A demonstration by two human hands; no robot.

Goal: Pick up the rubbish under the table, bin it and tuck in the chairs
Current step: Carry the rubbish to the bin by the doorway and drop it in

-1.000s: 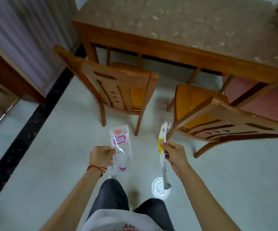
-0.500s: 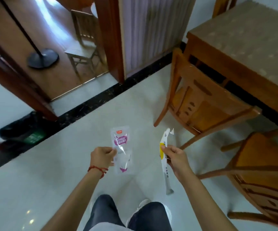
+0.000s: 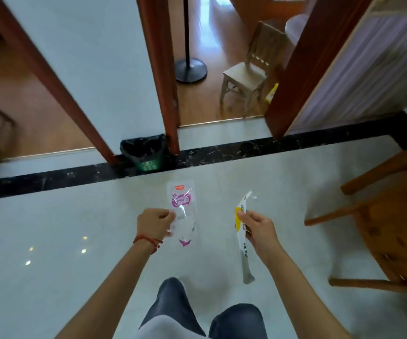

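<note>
1. Head view: the left hand (image 3: 155, 223) pinches a clear wrapper with purple print (image 3: 182, 214) by its edge; the right hand (image 3: 255, 228) is closed on a long white-and-yellow wrapper (image 3: 242, 243) near its upper end; both pieces hang clear of the floor (image 3: 51, 241).
2. The bin (image 3: 146, 152) stands ahead against the door frame (image 3: 163, 94), well apart from the hands; I'd walk right up and let go directly above its mouth, since such light film probably drifts.
3. A black liner fills the bin; what lies inside is too dark to tell.
4. A chair (image 3: 390, 223) at the right edge is not tucked in yet.
</note>
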